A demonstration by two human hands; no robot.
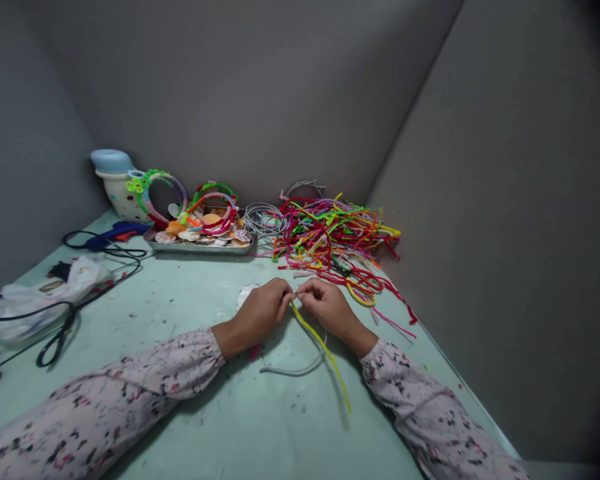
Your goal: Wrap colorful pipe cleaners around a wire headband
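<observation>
My left hand (260, 310) and my right hand (330, 310) meet over the middle of the table, each closed in a pinch. At their fingertips is the upper end of a fuzzy yellow pipe cleaner (334, 363), which hangs down toward me and curves slightly. Behind it a thin grey strip or wire (295, 372) bends round in a curve, its free end lying to the left. The upper part of this grey piece runs up by my right hand, where its end is hidden. What exactly the fingertips cover is too small to see.
At the back right lies a heap of coloured pipe cleaners (335, 230), beside coiled grey wire (265, 219). A metal tray (205, 249) holds shells and decorated hoops. Leftward are a blue-lidded cup (123, 193), a blue tool (115, 235), black cable (70, 320) and a plastic bag (30, 307).
</observation>
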